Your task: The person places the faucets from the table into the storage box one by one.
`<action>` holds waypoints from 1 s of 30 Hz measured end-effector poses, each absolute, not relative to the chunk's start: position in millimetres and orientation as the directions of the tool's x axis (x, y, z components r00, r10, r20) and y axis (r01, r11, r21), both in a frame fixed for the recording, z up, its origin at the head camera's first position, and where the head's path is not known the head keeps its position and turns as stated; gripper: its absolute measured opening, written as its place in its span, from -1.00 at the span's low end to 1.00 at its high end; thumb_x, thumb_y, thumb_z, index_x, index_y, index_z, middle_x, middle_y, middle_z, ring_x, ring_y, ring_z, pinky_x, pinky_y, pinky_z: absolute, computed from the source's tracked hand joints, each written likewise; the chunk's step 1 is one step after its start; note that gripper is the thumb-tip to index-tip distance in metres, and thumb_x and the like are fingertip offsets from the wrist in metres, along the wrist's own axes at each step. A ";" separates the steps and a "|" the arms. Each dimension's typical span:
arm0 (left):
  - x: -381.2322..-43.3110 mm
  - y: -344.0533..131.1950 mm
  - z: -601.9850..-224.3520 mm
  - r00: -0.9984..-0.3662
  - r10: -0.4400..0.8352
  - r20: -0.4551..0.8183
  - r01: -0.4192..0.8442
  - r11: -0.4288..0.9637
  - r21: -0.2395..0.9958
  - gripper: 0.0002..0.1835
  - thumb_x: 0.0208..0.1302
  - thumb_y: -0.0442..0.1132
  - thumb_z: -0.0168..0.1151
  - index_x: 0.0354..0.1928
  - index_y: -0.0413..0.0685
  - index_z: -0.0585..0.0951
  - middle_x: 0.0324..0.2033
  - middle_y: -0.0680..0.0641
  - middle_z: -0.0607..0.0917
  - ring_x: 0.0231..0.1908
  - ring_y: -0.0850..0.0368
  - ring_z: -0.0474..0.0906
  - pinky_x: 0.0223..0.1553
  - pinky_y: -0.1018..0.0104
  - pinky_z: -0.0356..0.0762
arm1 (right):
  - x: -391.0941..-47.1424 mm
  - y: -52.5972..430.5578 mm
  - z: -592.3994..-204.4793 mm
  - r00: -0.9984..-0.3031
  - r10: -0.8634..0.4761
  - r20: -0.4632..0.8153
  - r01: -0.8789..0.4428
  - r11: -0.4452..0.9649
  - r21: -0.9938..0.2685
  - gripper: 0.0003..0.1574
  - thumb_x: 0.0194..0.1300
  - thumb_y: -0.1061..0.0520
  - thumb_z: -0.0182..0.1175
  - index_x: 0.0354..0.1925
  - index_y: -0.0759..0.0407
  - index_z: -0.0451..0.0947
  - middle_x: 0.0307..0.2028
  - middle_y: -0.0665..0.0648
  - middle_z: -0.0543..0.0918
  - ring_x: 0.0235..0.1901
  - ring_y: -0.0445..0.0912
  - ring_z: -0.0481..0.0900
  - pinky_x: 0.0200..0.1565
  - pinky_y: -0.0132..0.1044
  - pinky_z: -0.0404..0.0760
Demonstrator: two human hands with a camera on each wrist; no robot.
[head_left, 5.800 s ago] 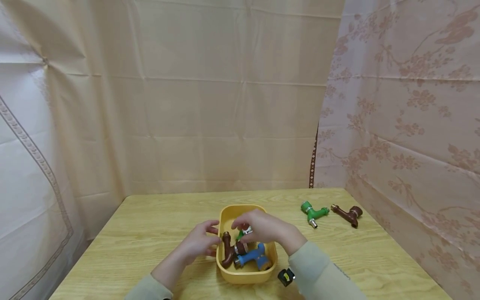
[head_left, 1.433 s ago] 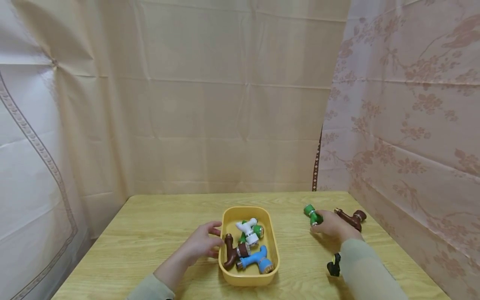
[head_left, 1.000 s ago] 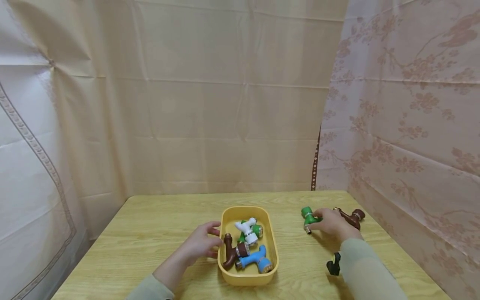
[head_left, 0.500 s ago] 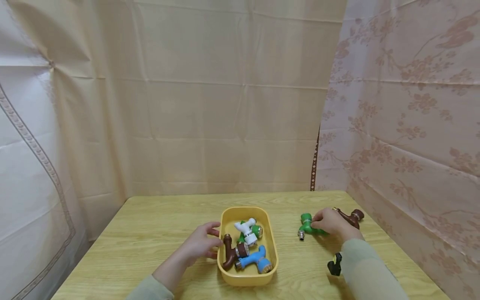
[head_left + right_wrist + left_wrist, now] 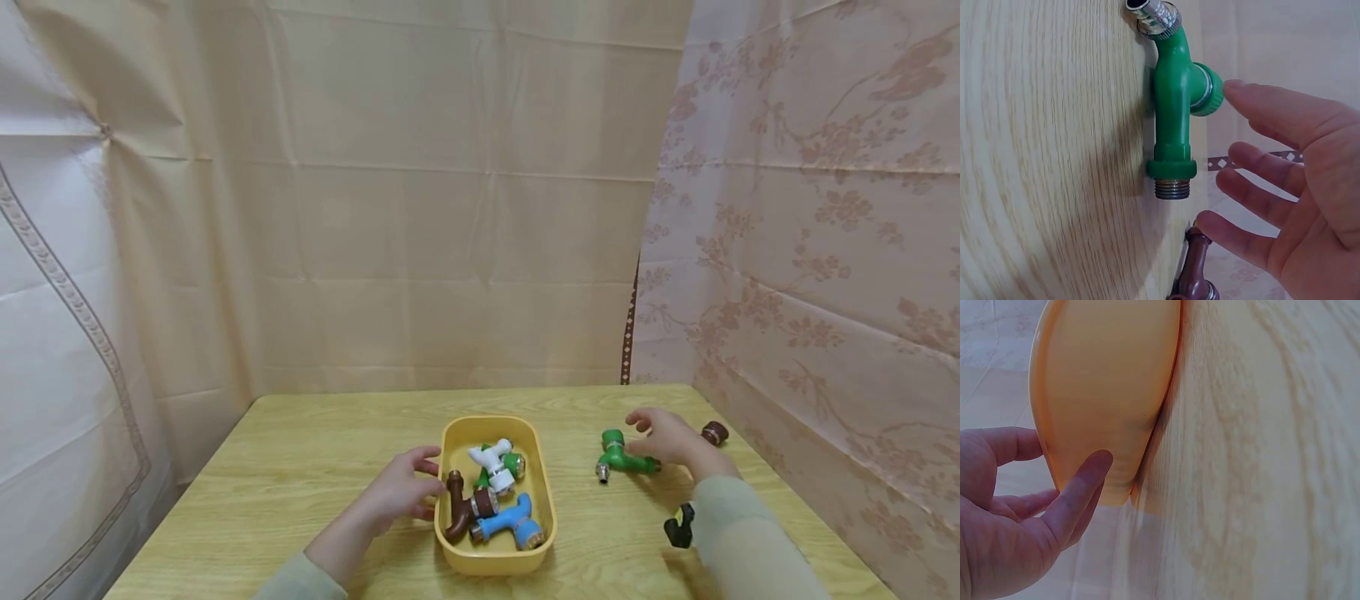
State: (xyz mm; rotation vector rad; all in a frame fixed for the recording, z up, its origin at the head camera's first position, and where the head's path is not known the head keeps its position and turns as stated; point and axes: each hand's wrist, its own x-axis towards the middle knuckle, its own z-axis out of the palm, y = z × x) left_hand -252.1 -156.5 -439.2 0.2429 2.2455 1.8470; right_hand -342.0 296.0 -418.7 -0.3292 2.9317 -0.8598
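My right hand hovers over the right part of the table with loose fingers and holds nothing. Under and beside it lies a green tap with a metal spout; in the right wrist view, a fingertip is close to the green tap's knob. A brown tap lies farther right, partly hidden by that hand. My left hand rests its relaxed fingers against the left wall of a yellow bin. Inside the bin are a white tap, a green tap, a brown tap and a blue tap.
The wood-patterned table extends to both sides of the bin. Beige curtain hangs behind it, and a floral cloth lines the right side. A black device is strapped at the right wrist.
My right hand left the bin, where the white tap now lies on the green one. It then gripped the green tap on the table, turned it nearer, and let go. Left hand stayed.
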 end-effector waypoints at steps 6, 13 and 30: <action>-250.7 -156.2 -437.7 -0.961 0.268 -0.065 -0.012 0.194 0.981 -0.21 0.20 -0.48 0.26 0.47 -0.42 0.20 0.14 -0.44 0.44 -0.14 -0.12 0.66 -0.28 0.01 0.80 | -341.0 300.3 -420.6 -0.971 -0.238 -0.030 -0.186 0.827 -0.531 -0.35 0.27 0.09 0.43 0.22 0.35 0.50 0.08 0.41 0.57 0.06 0.27 0.55 -0.05 0.08 0.70; -250.4 -155.9 -438.2 -0.962 0.268 -0.059 -0.008 0.188 0.982 -0.19 0.17 -0.50 0.27 0.47 -0.43 0.20 0.14 -0.46 0.44 -0.14 -0.13 0.66 -0.28 0.01 0.80 | -338.0 300.9 -423.6 -0.962 -0.267 -0.054 -0.200 0.827 -0.525 -0.41 0.21 0.21 0.45 0.18 0.35 0.55 0.03 0.38 0.62 0.05 0.28 0.57 0.00 0.14 0.68; -251.8 -156.7 -439.8 -0.960 0.275 -0.057 -0.007 0.180 0.984 -0.20 0.19 -0.49 0.25 0.47 -0.43 0.20 0.13 -0.44 0.43 -0.11 -0.16 0.66 -0.28 0.01 0.80 | -341.9 297.5 -442.3 -0.962 -0.270 -0.047 -0.210 0.836 -0.506 -0.62 0.08 0.37 0.46 -0.08 0.31 0.67 -0.17 0.12 0.68 -0.12 0.05 0.62 -0.01 0.07 0.68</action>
